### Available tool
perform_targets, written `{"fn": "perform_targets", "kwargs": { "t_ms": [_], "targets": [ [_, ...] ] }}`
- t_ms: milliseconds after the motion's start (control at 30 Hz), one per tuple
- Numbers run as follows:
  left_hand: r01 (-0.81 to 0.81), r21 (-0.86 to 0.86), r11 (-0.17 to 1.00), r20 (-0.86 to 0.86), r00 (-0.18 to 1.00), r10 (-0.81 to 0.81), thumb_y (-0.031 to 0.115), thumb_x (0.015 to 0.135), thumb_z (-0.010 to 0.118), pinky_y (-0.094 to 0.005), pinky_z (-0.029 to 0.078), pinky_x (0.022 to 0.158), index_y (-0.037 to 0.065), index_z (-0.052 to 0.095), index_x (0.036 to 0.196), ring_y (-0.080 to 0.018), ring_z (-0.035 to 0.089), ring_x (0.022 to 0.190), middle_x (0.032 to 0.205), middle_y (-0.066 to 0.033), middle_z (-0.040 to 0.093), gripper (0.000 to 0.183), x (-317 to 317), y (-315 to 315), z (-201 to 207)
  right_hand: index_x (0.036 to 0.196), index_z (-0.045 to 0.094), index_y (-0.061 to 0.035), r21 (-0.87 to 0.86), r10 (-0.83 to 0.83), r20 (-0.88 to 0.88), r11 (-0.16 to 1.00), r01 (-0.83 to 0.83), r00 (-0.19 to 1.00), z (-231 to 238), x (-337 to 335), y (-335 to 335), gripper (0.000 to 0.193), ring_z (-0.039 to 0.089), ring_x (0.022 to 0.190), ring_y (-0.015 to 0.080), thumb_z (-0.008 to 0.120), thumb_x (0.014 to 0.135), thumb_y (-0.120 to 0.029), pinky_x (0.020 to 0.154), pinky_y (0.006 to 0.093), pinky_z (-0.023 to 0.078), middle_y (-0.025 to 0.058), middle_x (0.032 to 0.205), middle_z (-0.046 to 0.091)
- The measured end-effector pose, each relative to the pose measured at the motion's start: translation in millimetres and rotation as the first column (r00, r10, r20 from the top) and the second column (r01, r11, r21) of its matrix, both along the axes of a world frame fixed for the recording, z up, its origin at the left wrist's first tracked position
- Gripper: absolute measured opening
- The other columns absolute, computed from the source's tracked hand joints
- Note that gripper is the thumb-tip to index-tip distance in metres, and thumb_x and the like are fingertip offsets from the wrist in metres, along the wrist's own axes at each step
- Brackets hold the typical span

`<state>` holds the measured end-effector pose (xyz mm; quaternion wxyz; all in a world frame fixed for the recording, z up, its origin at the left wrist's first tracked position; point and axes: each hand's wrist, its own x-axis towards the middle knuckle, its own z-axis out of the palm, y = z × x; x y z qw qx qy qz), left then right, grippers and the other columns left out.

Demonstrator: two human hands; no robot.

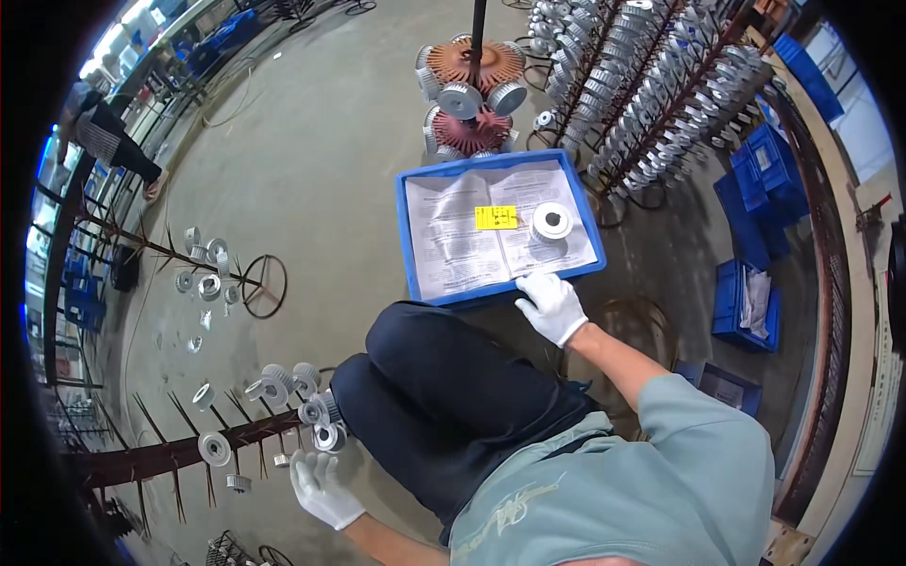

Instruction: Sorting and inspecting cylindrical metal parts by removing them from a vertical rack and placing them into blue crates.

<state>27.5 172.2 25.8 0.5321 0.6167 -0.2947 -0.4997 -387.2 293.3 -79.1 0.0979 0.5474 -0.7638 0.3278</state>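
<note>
A shallow blue crate (407, 236), lined with printed paper sheets, lies in front of my knees. On its right side sits one silver toothed pulley (551, 223), with a yellow label (496, 218) beside it. My right hand (553, 309), in a white glove, grips the crate's near rim, fingertips over the edge and thumb outside. Low on the left, my white-gloved left hand (324, 489) has its fingers spread and holds nothing. Just above its fingertips, silver pulleys (329, 437) hang from the end of a spiked brown rack (189, 457).
Tall racks full of silver parts (604, 90) stand at the far right. A post with round tiers (472, 66) of pulleys rises behind the crate. Blue bins (746, 307) line the right side. Another spiked stand (170, 250) is on the left, and a person (109, 137) stands farther off.
</note>
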Motion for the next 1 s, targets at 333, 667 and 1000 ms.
{"fn": "perform_targets", "kwargs": {
  "t_ms": [333, 667, 1000],
  "targets": [
    [0.081, 0.007, 0.997, 0.034, 0.996, -0.081, 0.021, 0.097, 0.052, -0.0251, 0.053, 0.072, -0.001, 0.058, 0.12, -0.0163, 0.059, 0.084, 0.1, -0.0114, 0.058, 0.032, -8, 5, 10, 0.103, 0.063, -0.0044, 0.181, 0.022, -0.141, 0.983, 0.004, 0.99, -48, -31, -26, 0.038, 0.061, 0.086, 0.0346, 0.072, 0.069, -0.019, 0.076, 0.0415, 0.05, 0.0148, 0.102, 0.065],
    [0.195, 0.007, 0.981, 0.061, 0.979, -0.195, 0.017, 0.098, 0.051, -0.0244, 0.054, 0.071, -0.001, 0.056, 0.123, -0.0176, 0.064, 0.084, 0.099, -0.0107, 0.061, 0.031, -30, -7, 8, 0.104, 0.062, -0.0037, 0.142, 0.041, -0.101, 0.989, -0.026, 0.994, -33, -26, -25, 0.039, 0.06, 0.086, 0.0338, 0.072, 0.073, -0.026, 0.077, 0.0422, 0.05, 0.0151, 0.101, 0.064],
    [0.248, -0.015, 0.969, 0.102, 0.964, -0.245, 0.009, 0.096, 0.052, -0.0236, 0.052, 0.071, 0.0, 0.061, 0.117, -0.0143, 0.063, 0.077, 0.091, -0.0087, 0.063, 0.024, -83, 8, -22, 0.14, 0.042, -0.0025, 0.375, 0.046, -0.039, 0.927, -0.028, 0.998, -2, -36, -150, 0.066, 0.037, 0.136, 0.0404, 0.052, 0.091, -0.045, 0.11, 0.0456, 0.033, 0.0213, 0.146, 0.04]
  ]
}}
